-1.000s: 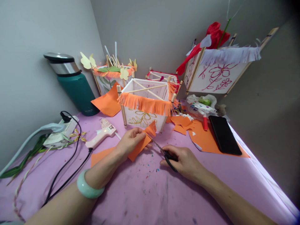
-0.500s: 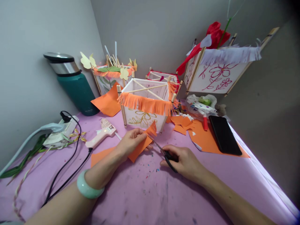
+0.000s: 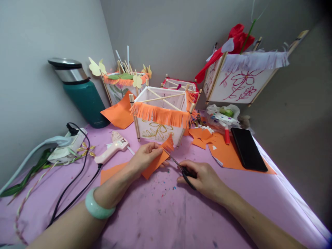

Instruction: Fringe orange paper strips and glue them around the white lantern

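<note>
Between thumb and fingers, my left hand (image 3: pixel 148 155) pinches a piece of orange paper (image 3: pixel 156 165) whose far end is cut into fringe. My right hand (image 3: pixel 201 178) is closed around the black handles of a pair of scissors (image 3: pixel 188 177). The scissor blades lie at the paper's edge beside my left fingertips. Just behind the paper stands a white lantern (image 3: pixel 160 128) with a wooden stick frame, a drawn yellow flower and an orange fringe (image 3: pixel 161 114) along its top edge.
A pink glue gun (image 3: pixel 114 148) lies left, its black cord near a power strip (image 3: pixel 64 145). A teal bottle (image 3: pixel 84 100) stands behind. Rightward are a black phone (image 3: pixel 249 149), orange paper scraps (image 3: pixel 203 135) and a red marker (image 3: pixel 227 135). Another lantern (image 3: pixel 238 83) is at upper right.
Almost nothing differs. Both hands, the orange paper and the scissors stay in nearly the same place.
</note>
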`<state>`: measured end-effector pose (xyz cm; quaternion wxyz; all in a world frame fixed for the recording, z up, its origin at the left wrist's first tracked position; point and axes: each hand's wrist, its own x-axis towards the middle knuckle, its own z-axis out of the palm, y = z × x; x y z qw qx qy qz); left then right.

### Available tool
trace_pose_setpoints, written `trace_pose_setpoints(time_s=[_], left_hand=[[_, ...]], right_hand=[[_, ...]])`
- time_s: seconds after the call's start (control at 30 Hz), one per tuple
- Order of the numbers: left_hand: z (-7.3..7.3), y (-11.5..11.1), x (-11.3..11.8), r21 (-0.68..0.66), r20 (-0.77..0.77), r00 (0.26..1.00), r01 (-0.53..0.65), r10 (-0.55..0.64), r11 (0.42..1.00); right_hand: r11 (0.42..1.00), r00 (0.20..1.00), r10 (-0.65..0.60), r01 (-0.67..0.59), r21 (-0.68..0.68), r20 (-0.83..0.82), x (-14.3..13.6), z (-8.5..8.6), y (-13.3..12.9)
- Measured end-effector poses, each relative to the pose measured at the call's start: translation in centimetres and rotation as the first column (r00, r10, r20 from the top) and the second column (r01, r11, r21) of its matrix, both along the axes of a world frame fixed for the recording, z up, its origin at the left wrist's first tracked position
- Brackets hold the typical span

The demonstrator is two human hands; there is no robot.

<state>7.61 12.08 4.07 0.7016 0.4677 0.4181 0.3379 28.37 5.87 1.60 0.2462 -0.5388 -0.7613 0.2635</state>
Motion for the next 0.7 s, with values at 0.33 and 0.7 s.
trace_pose_setpoints(time_s=[0.33,0.7], left_hand=[[-0.19,-0.13,0.00,-0.011,0.064,0.997,0.053,-0.052,0.999],[-0.06,-0.08,-0.02,-0.022,0.037,0.998,0.048,-0.048,0.999]], right_hand=[[1.000,1.000,-0.006,0.006,-0.009,0.006,-0.25,0.33,-0.17],[1.000,1.000,-0.004,0.004,-0.009,0.020,-0.27,0.36,-0.07]])
